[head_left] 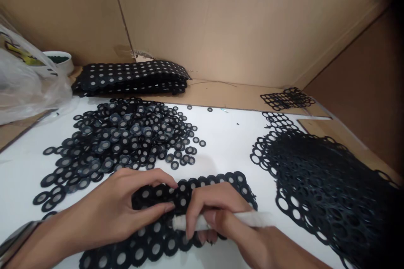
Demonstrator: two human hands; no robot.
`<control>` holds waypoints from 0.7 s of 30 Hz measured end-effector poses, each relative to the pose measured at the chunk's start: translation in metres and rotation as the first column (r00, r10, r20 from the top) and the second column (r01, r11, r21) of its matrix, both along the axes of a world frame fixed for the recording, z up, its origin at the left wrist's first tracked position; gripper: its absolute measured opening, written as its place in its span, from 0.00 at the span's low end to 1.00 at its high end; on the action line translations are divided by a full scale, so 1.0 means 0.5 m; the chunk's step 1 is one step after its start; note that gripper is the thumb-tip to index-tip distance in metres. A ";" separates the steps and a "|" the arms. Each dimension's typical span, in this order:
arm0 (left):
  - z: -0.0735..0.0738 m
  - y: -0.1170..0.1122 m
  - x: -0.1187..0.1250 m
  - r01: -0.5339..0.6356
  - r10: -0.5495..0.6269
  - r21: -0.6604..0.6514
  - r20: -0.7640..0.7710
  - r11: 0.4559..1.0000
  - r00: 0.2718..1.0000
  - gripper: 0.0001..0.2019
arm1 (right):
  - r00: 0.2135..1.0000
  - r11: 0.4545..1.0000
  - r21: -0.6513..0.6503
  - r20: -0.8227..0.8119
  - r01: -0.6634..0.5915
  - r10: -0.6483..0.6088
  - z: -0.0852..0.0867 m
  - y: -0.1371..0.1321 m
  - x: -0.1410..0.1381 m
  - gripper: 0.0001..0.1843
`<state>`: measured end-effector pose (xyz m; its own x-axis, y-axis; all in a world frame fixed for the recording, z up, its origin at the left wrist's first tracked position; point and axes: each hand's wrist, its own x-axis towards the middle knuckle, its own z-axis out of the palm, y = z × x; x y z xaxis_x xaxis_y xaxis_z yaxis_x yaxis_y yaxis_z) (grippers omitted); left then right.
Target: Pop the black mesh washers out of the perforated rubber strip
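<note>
In front of me lies a black sheet of joined rings (pixel 170 246), its holes showing pale centres. My left hand (pixel 121 206) rests on the sheet's left part, thumb and index finger apart, with nothing visible between them. My right hand (pixel 227 214) is closed around a whitish pen-like stick (pixel 181 222). The stick lies nearly level, its left end at the sheet close to my left thumb; its right end is blurred. What the tip touches cannot be made out. Part of the sheet is hidden under both hands.
Beyond my left hand spreads a pile of loose black rings (pixel 126 134). Folded dotted sheets (pixel 132 76) lie at the back. A heap of black perforated mesh (pixel 322 185) is at right, with a smaller mesh piece (pixel 287 98) behind. Far left are a clear plastic bag (pixel 28 80) and a white bowl (pixel 65 61).
</note>
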<state>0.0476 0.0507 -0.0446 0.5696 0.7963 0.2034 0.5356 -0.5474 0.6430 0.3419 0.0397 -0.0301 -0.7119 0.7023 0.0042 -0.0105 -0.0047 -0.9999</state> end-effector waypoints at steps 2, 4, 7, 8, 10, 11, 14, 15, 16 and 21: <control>-0.003 0.002 -0.004 -0.002 0.002 -0.001 -0.005 1.000 1.000 0.13 | 1.000 0.999 -0.040 -0.001 0.023 -0.023 -0.004 0.002 0.002 0.18; -0.004 0.004 -0.005 0.002 -0.002 -0.005 -0.008 1.000 1.000 0.13 | 0.999 0.998 -0.055 0.012 0.042 -0.041 -0.005 0.004 0.003 0.18; -0.004 0.003 -0.006 0.024 -0.024 0.013 -0.002 1.000 1.000 0.13 | 0.998 0.998 -0.026 0.028 0.062 -0.062 -0.004 0.007 0.000 0.18; -0.003 0.003 -0.005 0.027 -0.027 0.027 -0.002 0.999 1.000 0.13 | 0.998 0.998 -0.011 0.031 0.064 -0.063 -0.003 0.007 -0.002 0.18; -0.002 0.001 -0.005 0.031 -0.031 0.062 -0.003 0.998 1.000 0.12 | 0.997 0.998 0.009 0.038 0.064 -0.064 -0.003 0.008 -0.004 0.18; -0.001 0.000 -0.005 0.038 -0.038 0.075 -0.001 0.996 0.999 0.12 | 0.997 0.998 0.013 0.041 0.062 -0.062 -0.004 0.008 -0.005 0.18; -0.002 0.000 -0.003 0.072 -0.074 0.095 0.024 0.993 0.997 0.11 | 0.998 0.999 0.017 0.049 0.038 -0.039 -0.003 0.007 -0.003 0.16; -0.002 0.001 -0.003 0.081 -0.085 0.096 0.034 0.992 0.996 0.10 | 0.998 0.999 0.018 0.055 0.027 -0.028 -0.002 0.006 -0.002 0.15; -0.002 0.001 -0.002 0.090 -0.094 0.096 0.040 0.991 0.995 0.10 | 0.998 1.000 0.022 0.062 0.016 -0.018 0.000 0.005 0.000 0.15; 0.005 0.003 0.002 0.122 -0.127 0.136 0.027 0.983 0.992 0.09 | 0.991 0.995 0.093 0.130 0.028 -0.040 0.014 0.005 0.001 0.13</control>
